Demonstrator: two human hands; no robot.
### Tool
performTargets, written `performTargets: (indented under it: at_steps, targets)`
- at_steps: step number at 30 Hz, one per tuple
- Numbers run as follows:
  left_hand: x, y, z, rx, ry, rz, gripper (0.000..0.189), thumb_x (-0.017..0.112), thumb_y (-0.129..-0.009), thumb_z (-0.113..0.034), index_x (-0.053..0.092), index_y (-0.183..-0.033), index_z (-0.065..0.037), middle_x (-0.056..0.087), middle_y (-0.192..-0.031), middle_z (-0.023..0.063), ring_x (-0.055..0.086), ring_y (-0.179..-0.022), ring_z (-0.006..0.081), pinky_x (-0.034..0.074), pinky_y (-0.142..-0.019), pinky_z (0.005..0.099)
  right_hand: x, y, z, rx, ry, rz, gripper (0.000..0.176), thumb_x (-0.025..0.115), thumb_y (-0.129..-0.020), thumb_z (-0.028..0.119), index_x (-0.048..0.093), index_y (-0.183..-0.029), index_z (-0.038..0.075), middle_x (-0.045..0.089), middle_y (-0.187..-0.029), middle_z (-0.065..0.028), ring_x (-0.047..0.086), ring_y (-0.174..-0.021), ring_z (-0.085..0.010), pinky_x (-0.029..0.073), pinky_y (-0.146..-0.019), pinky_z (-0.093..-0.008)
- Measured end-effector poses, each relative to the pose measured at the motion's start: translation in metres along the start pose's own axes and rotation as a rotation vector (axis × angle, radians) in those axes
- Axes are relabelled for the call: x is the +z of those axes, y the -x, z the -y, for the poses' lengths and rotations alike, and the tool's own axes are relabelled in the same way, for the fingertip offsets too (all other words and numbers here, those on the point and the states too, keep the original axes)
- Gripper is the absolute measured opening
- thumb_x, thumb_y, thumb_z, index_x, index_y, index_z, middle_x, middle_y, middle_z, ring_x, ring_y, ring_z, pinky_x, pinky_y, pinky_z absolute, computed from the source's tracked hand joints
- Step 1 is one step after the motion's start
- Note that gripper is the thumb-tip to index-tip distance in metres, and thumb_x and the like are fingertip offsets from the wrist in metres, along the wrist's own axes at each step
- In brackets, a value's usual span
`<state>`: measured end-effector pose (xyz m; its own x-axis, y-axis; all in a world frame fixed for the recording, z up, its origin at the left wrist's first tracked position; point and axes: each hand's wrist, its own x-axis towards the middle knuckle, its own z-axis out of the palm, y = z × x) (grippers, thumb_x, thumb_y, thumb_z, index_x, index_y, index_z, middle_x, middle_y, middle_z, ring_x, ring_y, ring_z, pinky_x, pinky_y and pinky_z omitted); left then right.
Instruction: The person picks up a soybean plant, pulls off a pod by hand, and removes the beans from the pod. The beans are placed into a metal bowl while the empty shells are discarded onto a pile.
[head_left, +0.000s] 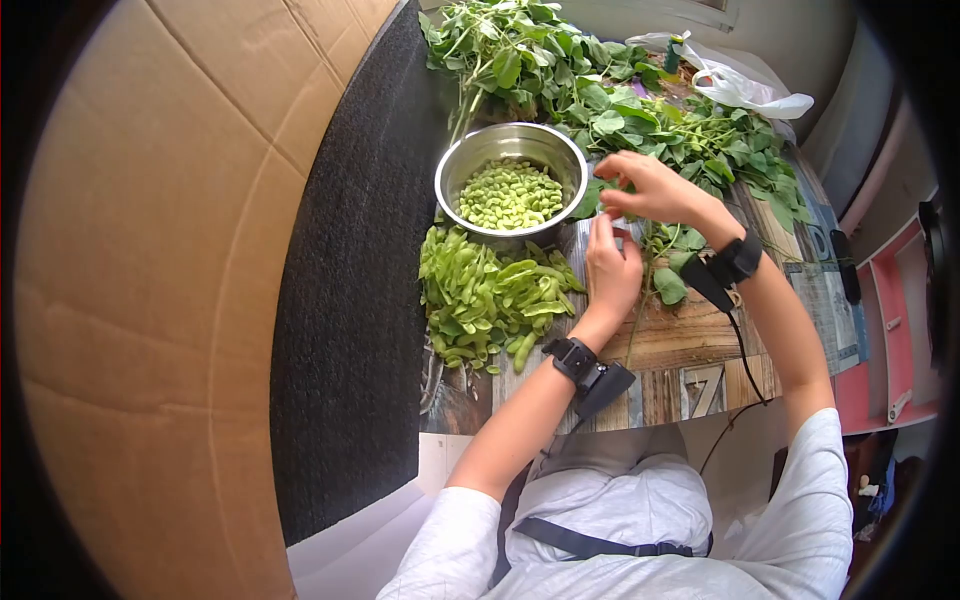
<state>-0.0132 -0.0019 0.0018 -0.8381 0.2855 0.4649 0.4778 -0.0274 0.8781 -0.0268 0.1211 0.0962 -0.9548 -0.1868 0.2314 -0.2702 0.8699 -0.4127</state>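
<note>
My left hand (613, 265) is just right of the steel bowl's lower rim, its fingers pinched together and pointing up; whatever lies between them is too small to make out. Close above it, my right hand (650, 190) is curled, with a gap between thumb and fingers and nothing plain in it. The two hands nearly meet at the fingertips. A leafy bean stalk (670, 285) lies beside and under them. Shelled green beans (510, 195) partly fill the steel bowl (447, 160). Below the bowl spreads a heap of green pods (485, 295), apparently emptied shells.
A large pile of leafy bean plants (560, 60) covers the table's far side. A white plastic bag (745, 90) lies at the back right. A black panel (350, 280) and cardboard (160, 300) stand along the left. Cables hang from both wrist-worn devices.
</note>
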Motion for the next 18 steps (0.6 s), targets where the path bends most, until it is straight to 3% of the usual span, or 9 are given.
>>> performTargets:
  at_steps: [3, 5, 8, 11, 12, 15, 16, 17, 18]
  targets:
    - [-0.003, -0.003, -0.002, 0.031, 0.007, -0.064, 0.048, 0.048, -0.075, 0.002, 0.039, -0.122, 0.005, 0.051, -0.104, 0.0164, 0.057, -0.093, 0.0253, 0.05, -0.073, 0.0341, 0.001, 0.02, 0.002, 0.122, -0.177, 0.089, 0.027, 0.06, -0.082, 0.015, 0.056, -0.103, -0.002, 0.065, -0.077, -0.0111, 0.062, -0.065, -0.015, 0.05, -0.057, -0.028]
    - [-0.004, -0.003, -0.006, 0.152, -0.031, -0.017, 0.05, 0.049, -0.075, 0.002, 0.039, -0.124, 0.005, 0.05, -0.105, 0.0169, 0.057, -0.094, 0.0252, 0.052, -0.068, 0.0317, 0.005, 0.028, 0.002, 0.174, -0.196, -0.064, 0.018, 0.06, -0.08, 0.009, 0.059, -0.093, -0.003, 0.063, -0.067, -0.0095, 0.061, -0.057, -0.0122, 0.048, -0.05, -0.0249]
    - [-0.006, 0.001, -0.021, 0.135, 0.072, 0.113, 0.056, 0.05, -0.074, 0.003, 0.034, -0.128, 0.004, 0.046, -0.115, 0.0175, 0.055, -0.098, 0.025, 0.054, -0.061, 0.0272, -0.009, 0.029, 0.004, 0.223, -0.177, -0.183, 0.009, 0.058, -0.077, 0.004, 0.06, -0.077, -0.005, 0.06, -0.057, -0.0079, 0.056, -0.046, -0.0104, 0.044, -0.042, -0.0243]
    - [-0.006, 0.001, -0.022, 0.176, 0.116, 0.152, 0.06, 0.05, -0.074, 0.005, 0.03, -0.131, 0.003, 0.04, -0.124, 0.0166, 0.053, -0.103, 0.023, 0.054, -0.061, 0.0249, -0.023, 0.024, 0.009, 0.188, 0.059, -0.415, 0.011, 0.058, -0.075, 0.008, 0.064, -0.079, 0.001, 0.063, -0.067, -0.0139, 0.062, -0.058, -0.024, 0.048, -0.055, -0.0336]
    - [-0.005, 0.001, -0.017, 0.137, 0.123, 0.157, 0.059, 0.05, -0.075, 0.005, 0.031, -0.131, 0.002, 0.04, -0.124, 0.016, 0.054, -0.103, 0.0222, 0.054, -0.061, 0.0242, -0.024, 0.021, 0.015, 0.179, 0.034, -0.452, 0.011, 0.059, -0.075, 0.009, 0.065, -0.079, 0.002, 0.063, -0.068, -0.0134, 0.063, -0.059, -0.0236, 0.048, -0.055, -0.0335]
    - [-0.001, 0.002, -0.006, -0.006, 0.129, 0.218, 0.052, 0.052, -0.078, 0.0, 0.037, -0.127, -0.003, 0.044, -0.121, 0.0133, 0.056, -0.097, 0.0177, 0.052, -0.065, 0.0254, -0.009, 0.012, 0.041, 0.078, -0.122, -0.297, 0.013, 0.062, -0.072, 0.013, 0.068, -0.082, 0.009, 0.064, -0.068, -0.0106, 0.063, -0.061, -0.0236, 0.05, -0.057, -0.0335]
    - [-0.004, 0.001, 0.007, 0.07, -0.019, 0.331, 0.05, 0.053, -0.079, -0.003, 0.037, -0.127, -0.003, 0.045, -0.119, 0.0123, 0.056, -0.098, 0.0172, 0.051, -0.069, 0.0269, 0.001, 0.009, 0.058, 0.047, -0.016, -0.276, 0.012, 0.065, -0.072, 0.01, 0.068, -0.083, 0.008, 0.064, -0.068, -0.0099, 0.062, -0.059, -0.0197, 0.049, -0.055, -0.0296]
    - [-0.004, 0.0, 0.023, 0.147, -0.168, 0.442, 0.049, 0.054, -0.08, -0.006, 0.038, -0.126, -0.004, 0.046, -0.118, 0.0114, 0.056, -0.099, 0.0167, 0.049, -0.073, 0.0285, 0.014, 0.004, 0.067, -0.037, 0.155, -0.269, 0.011, 0.065, -0.072, 0.016, 0.068, -0.081, 0.012, 0.063, -0.068, -0.0098, 0.062, -0.061, -0.027, 0.05, -0.058, -0.0357]
    - [0.009, 0.006, 0.025, 0.479, -0.138, 0.085, 0.046, 0.055, -0.081, -0.012, 0.041, -0.124, -0.003, 0.05, -0.112, 0.0092, 0.056, -0.096, 0.0172, 0.045, -0.08, 0.029, 0.025, 0.002, 0.081, -0.051, 0.121, -0.253, 0.011, 0.063, -0.073, 0.019, 0.067, -0.079, 0.011, 0.062, -0.068, -0.0108, 0.061, -0.062, -0.0293, 0.05, -0.06, -0.0386]
